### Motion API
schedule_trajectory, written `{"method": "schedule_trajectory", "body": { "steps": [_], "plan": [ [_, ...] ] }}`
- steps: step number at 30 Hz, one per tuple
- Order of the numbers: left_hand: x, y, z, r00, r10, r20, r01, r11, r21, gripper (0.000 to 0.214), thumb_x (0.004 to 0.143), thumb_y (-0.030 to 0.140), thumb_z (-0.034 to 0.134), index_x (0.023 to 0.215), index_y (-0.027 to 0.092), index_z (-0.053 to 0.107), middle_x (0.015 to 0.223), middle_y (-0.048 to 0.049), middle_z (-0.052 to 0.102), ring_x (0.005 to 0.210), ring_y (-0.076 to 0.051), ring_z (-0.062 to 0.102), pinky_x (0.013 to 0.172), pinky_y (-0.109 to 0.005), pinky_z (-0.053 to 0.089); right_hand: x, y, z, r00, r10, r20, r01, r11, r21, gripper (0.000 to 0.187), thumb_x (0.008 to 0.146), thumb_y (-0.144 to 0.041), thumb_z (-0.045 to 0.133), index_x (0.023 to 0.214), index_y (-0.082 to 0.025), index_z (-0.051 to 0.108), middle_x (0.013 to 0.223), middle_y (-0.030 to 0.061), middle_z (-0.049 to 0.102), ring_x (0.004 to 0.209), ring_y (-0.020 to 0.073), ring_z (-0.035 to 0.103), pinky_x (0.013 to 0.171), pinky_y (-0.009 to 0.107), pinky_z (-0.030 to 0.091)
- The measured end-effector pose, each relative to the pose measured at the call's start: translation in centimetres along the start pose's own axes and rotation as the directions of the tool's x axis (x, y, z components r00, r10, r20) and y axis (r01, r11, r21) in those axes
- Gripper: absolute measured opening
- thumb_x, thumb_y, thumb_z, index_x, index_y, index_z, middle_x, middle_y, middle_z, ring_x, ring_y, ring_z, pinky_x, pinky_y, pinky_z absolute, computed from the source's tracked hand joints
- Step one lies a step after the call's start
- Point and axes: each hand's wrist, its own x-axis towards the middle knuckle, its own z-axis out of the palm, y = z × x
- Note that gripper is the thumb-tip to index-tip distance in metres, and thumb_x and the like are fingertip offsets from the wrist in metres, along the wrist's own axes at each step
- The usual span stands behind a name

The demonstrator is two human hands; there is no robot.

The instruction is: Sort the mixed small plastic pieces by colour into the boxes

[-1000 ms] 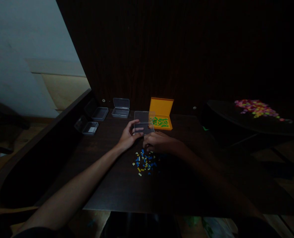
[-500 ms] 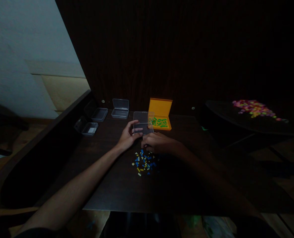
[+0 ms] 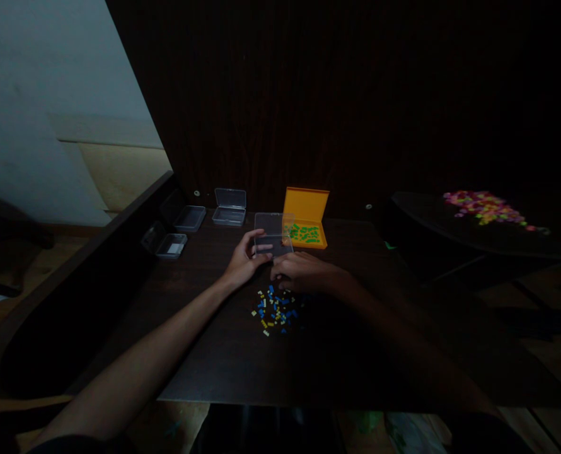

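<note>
My left hand [image 3: 247,257] grips a clear plastic box [image 3: 275,224] by its left side, thumb at the front edge and fingers behind. The box's lid stands raised at the back. My right hand [image 3: 297,271] is at the front right corner of the box, fingers curled inward; whatever they pinch is hidden. Just below it on the dark table lies a loose pile of small toy building bricks [image 3: 277,312] in blue, yellow and white. Behind the clear box, to its right, sits an open orange box [image 3: 307,205] holding several green bricks [image 3: 303,233].
Several other clear boxes with open lids stand at the back left: one box [image 3: 229,216], another [image 3: 190,218] and a smaller one [image 3: 171,246]. A raised wooden side [image 3: 86,277] borders the table's left. Colourful small pieces [image 3: 488,208] lie on a dark surface at right.
Almost nothing differs. My right hand has shifted very slightly near the box's front corner; the left hand and the box stay in place.
</note>
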Motion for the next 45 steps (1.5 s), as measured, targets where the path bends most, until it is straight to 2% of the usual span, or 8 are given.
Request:
{"method": "schedule_trajectory", "body": {
  "steps": [5, 13, 19, 23, 27, 34, 45],
  "plan": [
    [0.0, 0.1, 0.1, 1.000, 0.002, -0.002, -0.002, 1.000, 0.009, 0.059, 0.062, 0.013, 0.075, 0.115, 0.023, 0.051, 0.128, -0.0074, 0.050, 0.097, -0.018, 0.064, 0.084, -0.032, 0.051, 0.0, -0.3, -0.2, 1.000, 0.009, 0.016, -0.008, 1.000, -0.012, 0.019, 0.080, -0.012, 0.059, 0.095, -0.018, 0.070, 0.097, 0.0052, 0.065, 0.090, 0.0165, 0.058, 0.069, 0.025, 0.038],
    [-0.1, 0.2, 0.1, 1.000, -0.010, -0.007, 0.010, 1.000, 0.007, 0.058, 0.063, 0.011, 0.074, 0.115, 0.022, 0.051, 0.127, -0.0075, 0.050, 0.098, -0.018, 0.064, 0.083, -0.031, 0.052, 0.1, 0.4, 0.5, 0.999, -0.034, -0.037, 0.034, 0.999, 0.001, 0.022, 0.080, -0.012, 0.057, 0.097, -0.021, 0.068, 0.095, 0.0032, 0.064, 0.087, 0.0153, 0.057, 0.068, 0.025, 0.036],
    [-0.1, 0.2, 0.1, 1.000, -0.014, -0.004, 0.014, 1.000, 0.001, 0.058, 0.062, 0.012, 0.074, 0.114, 0.022, 0.051, 0.128, -0.0079, 0.050, 0.099, -0.019, 0.064, 0.083, -0.032, 0.052, 0.2, 0.1, 0.4, 0.998, 0.052, -0.027, -0.052, 0.998, -0.017, 0.010, 0.080, -0.018, 0.061, 0.089, -0.019, 0.067, 0.097, 0.0041, 0.064, 0.089, 0.0167, 0.058, 0.066, 0.025, 0.036],
    [0.0, 0.2, 0.1, 1.000, -0.017, -0.004, 0.017, 1.000, -0.001, 0.058, 0.062, 0.012, 0.075, 0.114, 0.022, 0.051, 0.127, -0.0076, 0.050, 0.099, -0.019, 0.064, 0.083, -0.032, 0.052, 0.3, 0.0, 0.4, 0.994, 0.097, -0.043, -0.099, 0.994, -0.048, 0.010, 0.080, -0.023, 0.064, 0.089, -0.019, 0.065, 0.098, 0.0041, 0.065, 0.088, 0.0173, 0.058, 0.063, 0.025, 0.034],
    [0.0, 0.1, 0.2, 1.000, -0.008, -0.007, 0.008, 1.000, -0.001, 0.058, 0.062, 0.012, 0.075, 0.114, 0.022, 0.052, 0.129, -0.0082, 0.049, 0.098, -0.019, 0.064, 0.082, -0.032, 0.052, 0.3, -0.1, 0.3, 0.991, 0.132, -0.010, -0.133, 0.989, -0.063, 0.008, 0.082, -0.025, 0.063, 0.085, -0.019, 0.067, 0.092, 0.0041, 0.066, 0.083, 0.0170, 0.059, 0.060, 0.025, 0.033],
    [0.0, 0.1, 0.2, 1.000, -0.018, -0.010, 0.018, 1.000, 0.002, 0.058, 0.061, 0.012, 0.075, 0.114, 0.023, 0.052, 0.130, -0.0084, 0.050, 0.097, -0.018, 0.065, 0.079, -0.029, 0.053, 0.5, -0.2, 0.4, 0.994, 0.106, -0.026, -0.107, 0.992, -0.066, 0.009, 0.083, -0.023, 0.060, 0.085, -0.020, 0.068, 0.093, 0.0045, 0.066, 0.085, 0.0172, 0.058, 0.060, 0.025, 0.032],
    [-0.1, 0.3, 0.2, 1.000, -0.021, -0.007, 0.021, 1.000, -0.001, 0.058, 0.061, 0.013, 0.075, 0.113, 0.022, 0.051, 0.128, -0.0082, 0.050, 0.099, -0.019, 0.064, 0.084, -0.032, 0.051, 0.3, -0.2, 1.0, 0.998, 0.020, -0.053, -0.027, 0.992, -0.120, 0.017, 0.091, -0.021, 0.049, 0.092, -0.017, 0.065, 0.097, 0.0075, 0.064, 0.085, 0.0171, 0.057, 0.065, 0.027, 0.033]
  ]
}}
